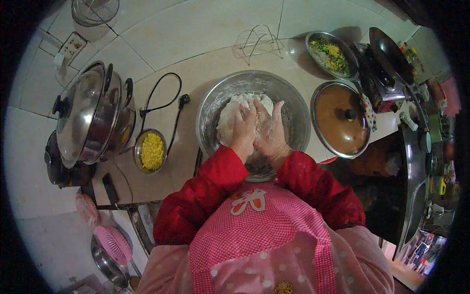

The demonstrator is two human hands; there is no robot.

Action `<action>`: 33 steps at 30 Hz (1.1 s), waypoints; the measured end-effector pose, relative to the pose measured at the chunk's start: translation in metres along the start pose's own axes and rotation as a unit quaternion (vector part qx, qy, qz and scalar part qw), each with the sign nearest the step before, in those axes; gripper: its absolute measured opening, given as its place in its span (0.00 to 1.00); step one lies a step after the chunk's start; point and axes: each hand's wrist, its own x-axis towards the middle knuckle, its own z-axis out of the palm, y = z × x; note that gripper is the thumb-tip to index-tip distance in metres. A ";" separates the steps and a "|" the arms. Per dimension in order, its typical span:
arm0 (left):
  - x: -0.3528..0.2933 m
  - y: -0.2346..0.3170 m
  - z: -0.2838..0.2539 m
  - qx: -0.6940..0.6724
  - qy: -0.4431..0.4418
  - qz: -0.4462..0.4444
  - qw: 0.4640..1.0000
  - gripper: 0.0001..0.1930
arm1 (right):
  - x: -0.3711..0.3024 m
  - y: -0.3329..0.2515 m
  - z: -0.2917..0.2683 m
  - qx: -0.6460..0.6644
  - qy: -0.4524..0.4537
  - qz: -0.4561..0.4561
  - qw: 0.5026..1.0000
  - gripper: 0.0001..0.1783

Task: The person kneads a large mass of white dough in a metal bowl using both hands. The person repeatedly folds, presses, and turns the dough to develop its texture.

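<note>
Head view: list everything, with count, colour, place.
dough: 1, white, in basin
basin: 1, silver, centre
food bowls: 2, silver, left and upper right
cable: 1, black, left
lidded pot: 1, silver, far left
strainer: 1, silver, top left
rack: 1, silver, top centre
lid: 1, brownish, right
wok: 1, black, upper right
fan: 1, pink, lower left
clutter: uncounted, mixed, round edges
apron: 1, pink, lower centre
left hand: 1, floury, on dough
right hand: 1, floury, on dough

Dough (226,120) ptly hidden by L hand (243,128), wire basket (95,11) cut off @ top edge
</note>
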 end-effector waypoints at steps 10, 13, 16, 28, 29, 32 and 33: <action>-0.019 -0.004 -0.007 -0.162 -0.225 0.135 0.951 0.21 | 0.023 -0.015 0.009 0.300 0.036 -0.005 0.953 0.55; -0.018 0.002 -0.014 -0.182 -0.264 0.085 0.944 0.24 | 0.033 -0.013 0.004 0.295 0.043 -0.014 0.954 0.54; -0.014 -0.007 -0.019 -0.049 -0.226 0.243 0.942 0.26 | 0.030 -0.001 0.010 0.227 0.065 -0.049 0.970 0.52; -0.018 0.034 -0.014 -0.066 -0.151 -0.120 0.979 0.30 | -0.013 0.023 0.037 -0.225 0.129 0.015 0.966 0.38; 0.000 0.023 -0.017 -0.061 -0.082 -0.155 0.983 0.29 | -0.009 0.027 0.029 -0.308 0.106 -0.030 0.945 0.37; 0.007 0.009 -0.020 -0.142 -0.075 -0.102 0.982 0.29 | 0.009 0.041 -0.004 -0.528 0.041 -0.162 0.833 0.33; 0.003 0.005 -0.020 -0.188 -0.108 -0.059 0.974 0.29 | 0.014 0.043 -0.014 -0.595 0.021 -0.202 0.778 0.32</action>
